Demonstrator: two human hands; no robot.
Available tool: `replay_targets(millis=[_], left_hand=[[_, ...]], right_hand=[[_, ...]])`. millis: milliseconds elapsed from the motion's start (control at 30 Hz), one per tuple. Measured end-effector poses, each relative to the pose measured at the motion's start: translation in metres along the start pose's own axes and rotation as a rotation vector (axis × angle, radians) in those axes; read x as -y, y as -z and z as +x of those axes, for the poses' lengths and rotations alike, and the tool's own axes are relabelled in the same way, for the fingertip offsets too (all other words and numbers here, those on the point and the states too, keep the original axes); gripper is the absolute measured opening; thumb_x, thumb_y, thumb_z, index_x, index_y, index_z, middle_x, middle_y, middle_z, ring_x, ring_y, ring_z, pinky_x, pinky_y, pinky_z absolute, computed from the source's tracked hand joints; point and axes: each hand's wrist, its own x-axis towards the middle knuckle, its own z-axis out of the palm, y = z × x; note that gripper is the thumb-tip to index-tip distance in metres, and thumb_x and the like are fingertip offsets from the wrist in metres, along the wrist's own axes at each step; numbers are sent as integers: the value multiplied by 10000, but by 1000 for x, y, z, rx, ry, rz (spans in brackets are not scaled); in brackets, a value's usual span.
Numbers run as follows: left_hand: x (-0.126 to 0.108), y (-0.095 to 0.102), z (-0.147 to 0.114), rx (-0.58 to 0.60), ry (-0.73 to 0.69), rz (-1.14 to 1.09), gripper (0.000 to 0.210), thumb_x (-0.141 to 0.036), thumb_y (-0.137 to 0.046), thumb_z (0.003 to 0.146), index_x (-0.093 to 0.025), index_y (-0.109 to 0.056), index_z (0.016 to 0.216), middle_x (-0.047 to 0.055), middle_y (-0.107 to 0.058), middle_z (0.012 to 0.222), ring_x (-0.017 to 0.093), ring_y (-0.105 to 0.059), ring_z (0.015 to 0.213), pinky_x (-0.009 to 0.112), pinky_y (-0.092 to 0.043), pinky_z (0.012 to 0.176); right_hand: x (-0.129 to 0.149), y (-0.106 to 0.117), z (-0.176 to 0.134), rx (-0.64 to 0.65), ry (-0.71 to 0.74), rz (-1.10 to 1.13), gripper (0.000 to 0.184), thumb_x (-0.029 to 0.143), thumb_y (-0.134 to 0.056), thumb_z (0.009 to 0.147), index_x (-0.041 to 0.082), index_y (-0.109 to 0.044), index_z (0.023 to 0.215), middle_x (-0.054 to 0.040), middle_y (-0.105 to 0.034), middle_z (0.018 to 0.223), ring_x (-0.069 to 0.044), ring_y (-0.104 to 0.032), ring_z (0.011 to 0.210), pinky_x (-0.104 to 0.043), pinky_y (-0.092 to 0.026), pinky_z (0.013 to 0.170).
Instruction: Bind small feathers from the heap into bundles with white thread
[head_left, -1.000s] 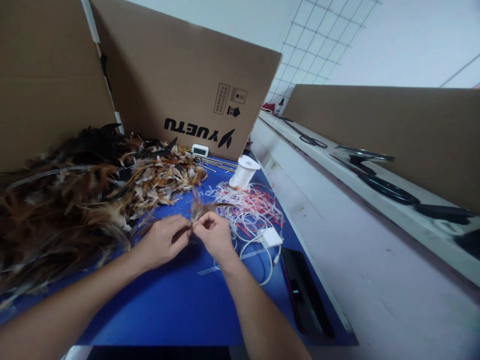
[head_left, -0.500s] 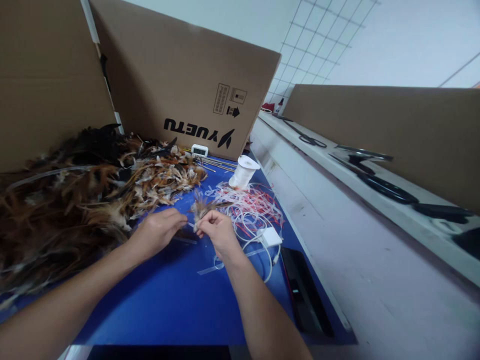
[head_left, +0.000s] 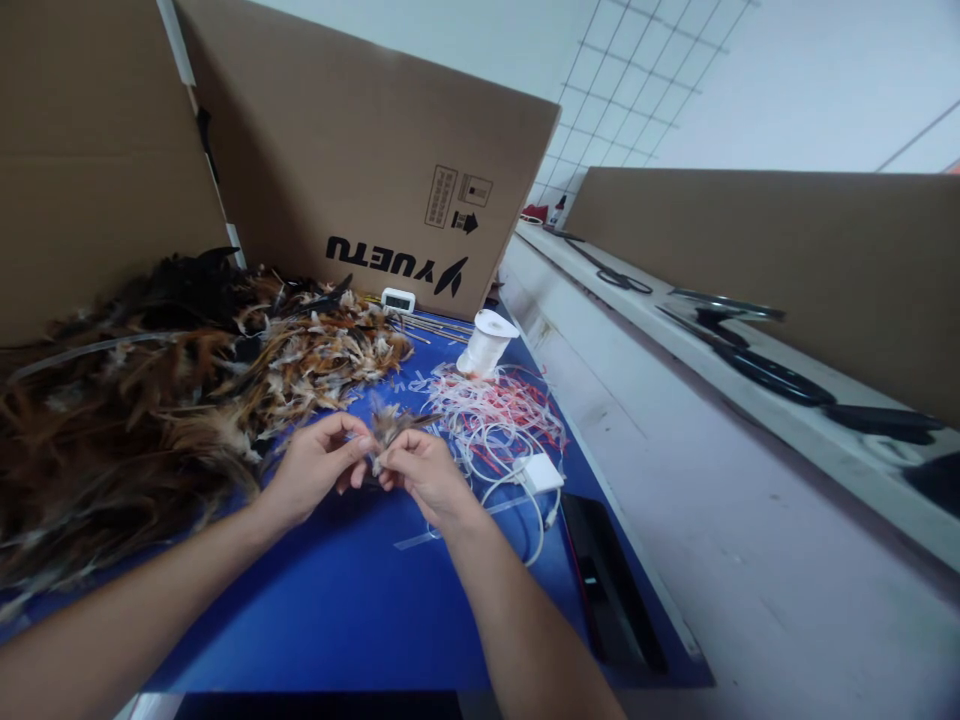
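My right hand (head_left: 426, 474) pinches a small bunch of brown and grey feathers (head_left: 388, 428) near its pale base. The feather tips fan upward and to the right above the fingers. Close beside that base is my left hand (head_left: 324, 462), its thumb and forefinger pressed together and the other fingers curled. Whatever lies between the left fingertips is too small to make out. Both hands are just above the blue tabletop (head_left: 322, 610). To the left spreads a large heap of loose brown, black and cream feathers (head_left: 187, 390).
Right of the hands lie tangled white and red strips (head_left: 517, 415), a white spool (head_left: 487, 345), and a white cable with a square white block (head_left: 541, 474). A black flat object (head_left: 611, 585) lies at the right edge. Cardboard (head_left: 360, 150) stands behind; scissors (head_left: 622, 280) lie on a ledge.
My left hand has moved right, closer to the feather bunch, its fingers now curled beside the base. The thin clear strip seen between the hands no longer shows. My right hand has shifted slightly left.
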Motion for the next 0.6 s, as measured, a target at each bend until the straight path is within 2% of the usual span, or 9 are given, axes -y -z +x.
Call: replay_targets(millis=[167,333,467,600], left_hand=[[-1,-4,-1,-5,-3,-73,256,-408,-612,851,-169,-532,801,-43,-561,482,70,-482,376,144,-333,348],[-1,-6,-1,-9,-24,-114,257,-399,-616,850,-178,-491,810,-18,-646,662,65,-518,406,151,-348,341],[-1,-6,0,-5,-57,-100,243,-392,-592,869,-180,-487,818,-37,-621,653,60,-504,428,160,-385,375],[1,-3,0,5,-70,-70,231,-387,-567,888,-182,-481,826,-44,-610,659,55,-487,432,164,-379,394]], right_hand=[[2,-1,-3,41,-28,63,149,182,-711,553,173,-562,547,38,-609,460,-88,-554,442,-195,-434,465],[1,-1,-3,77,-40,95,168,191,-721,568,173,-554,560,34,-613,479,-87,-557,456,-194,-440,477],[0,-2,-4,108,-40,123,183,193,-723,574,171,-541,574,33,-627,525,-82,-571,471,-190,-450,491],[1,-3,-5,86,-15,77,215,223,-743,589,170,-535,602,28,-646,571,-89,-596,491,-196,-464,496]])
